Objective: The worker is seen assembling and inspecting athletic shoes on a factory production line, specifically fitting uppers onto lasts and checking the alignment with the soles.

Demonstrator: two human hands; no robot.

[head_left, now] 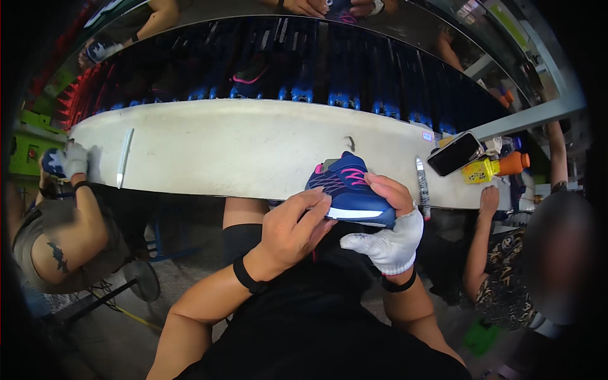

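Observation:
A small navy sneaker (348, 190) with pink laces and a white strip along its sole edge is held between my hands at the bench's near edge. My left hand (290, 229), bare with a black band at the wrist, pinches the shoe's lower left side, thumb and fingers closed by the white strip. In a white knit glove with bare fingertips, my right hand (394, 231) grips the shoe's right end. Its fingers lie over the upper, while the gloved thumb sticks out below. The shoe's underside is hidden.
On the pale bench (209, 149) lie a silver pen-like tool (125, 158), a patterned knife-like tool (423, 187), a phone (455, 154) and a yellow bottle (480, 171). A dark conveyor (285, 63) runs behind, carrying a shoe (249, 79). Co-workers sit on both sides.

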